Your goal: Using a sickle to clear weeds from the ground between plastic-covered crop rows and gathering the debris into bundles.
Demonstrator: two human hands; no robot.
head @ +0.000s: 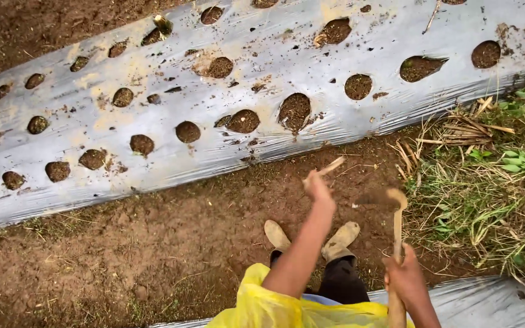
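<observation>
Right hand [407, 276] clamped on hoe [396, 231] handle, blade low over the soil path [153, 243]. Left hand [317, 185] pinches a thin stick [330, 166]. Hoe looks stiff, head-heavy (grip mid-shaft); stick light, brittle. Perforated mulch film [262, 54] beyond.

**No packaging or signage in view**

No packages, labels, signs or screens show anywhere — not on the silver plastic mulch sheet [262, 79] with its round planting holes, nor on the bare soil path below it, nor in the grass to the right of it — nothing printed or boxed lies near that sheet.
</observation>
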